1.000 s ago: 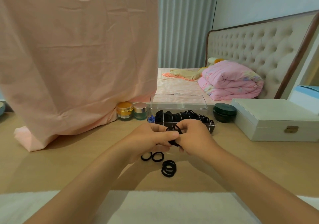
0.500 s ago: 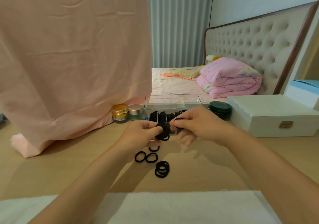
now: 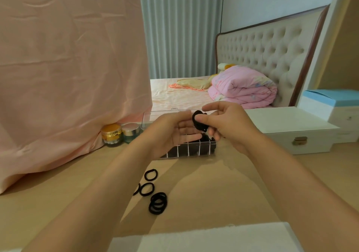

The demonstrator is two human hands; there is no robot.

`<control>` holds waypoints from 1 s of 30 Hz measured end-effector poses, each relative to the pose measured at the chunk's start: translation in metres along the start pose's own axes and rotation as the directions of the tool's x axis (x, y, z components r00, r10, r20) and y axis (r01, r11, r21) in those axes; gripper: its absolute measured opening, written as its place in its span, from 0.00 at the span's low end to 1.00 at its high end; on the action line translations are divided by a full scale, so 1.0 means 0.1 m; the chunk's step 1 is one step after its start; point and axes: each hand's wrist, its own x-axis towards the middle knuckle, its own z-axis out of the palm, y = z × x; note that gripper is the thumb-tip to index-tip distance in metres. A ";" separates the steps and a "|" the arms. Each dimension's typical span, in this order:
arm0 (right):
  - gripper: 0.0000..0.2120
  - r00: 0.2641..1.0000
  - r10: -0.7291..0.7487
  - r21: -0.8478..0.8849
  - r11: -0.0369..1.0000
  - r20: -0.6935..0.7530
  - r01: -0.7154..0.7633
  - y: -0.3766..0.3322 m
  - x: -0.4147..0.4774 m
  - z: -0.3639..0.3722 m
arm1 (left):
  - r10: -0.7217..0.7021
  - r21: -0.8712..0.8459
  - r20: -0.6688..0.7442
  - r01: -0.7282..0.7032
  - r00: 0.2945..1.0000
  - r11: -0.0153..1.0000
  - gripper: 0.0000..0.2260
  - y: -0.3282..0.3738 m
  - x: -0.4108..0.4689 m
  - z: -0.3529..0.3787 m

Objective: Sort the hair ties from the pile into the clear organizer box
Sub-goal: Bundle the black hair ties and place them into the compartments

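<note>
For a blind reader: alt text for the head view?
The right hand pinches a black hair tie above the clear organizer box, the left hand open beside it; loose hair ties lie on the wooden table.

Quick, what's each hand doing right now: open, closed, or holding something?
Left hand: open, fingers straight, gripping nothing that shows.
Right hand: pinching a black hair tie.

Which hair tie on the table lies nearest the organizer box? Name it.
The lone hair tie just before the organizer box; pair and stack lie farther.
</note>
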 end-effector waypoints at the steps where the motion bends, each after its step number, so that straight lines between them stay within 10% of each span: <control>1: 0.15 0.999 0.016 0.010 1.000 -0.036 -0.016 0.01 0.03 -0.04 | 0.015 0.017 0.047 -0.016 0.999 1.000 0.13 0.00 0.05 0.01; 9: 0.17 0.953 0.181 0.247 0.938 0.245 -0.242 0.07 0.16 -0.29 | 0.069 0.176 0.049 -0.077 0.996 0.981 0.13 0.04 0.38 0.01; 15: 0.13 0.974 0.199 0.168 0.962 0.110 -0.215 0.26 0.30 -0.26 | 0.105 0.259 -0.055 -0.087 0.993 0.962 0.13 -0.11 0.50 -0.06; 21: 0.06 0.976 0.143 -0.242 0.953 -0.167 -0.181 0.51 0.43 0.00 | 0.230 0.814 -0.057 -0.088 0.971 0.574 0.18 -0.38 0.72 -0.27; 26: 0.06 0.992 0.039 -0.763 0.636 -0.116 -0.114 0.53 0.58 0.15 | 0.257 0.926 0.008 -0.104 0.966 0.362 0.21 -0.47 0.80 -0.34; 30: 0.15 0.997 0.070 -0.982 0.181 -0.034 -0.046 0.44 0.75 0.25 | 0.236 0.960 0.045 -0.108 0.971 0.259 0.22 -0.49 0.80 -0.38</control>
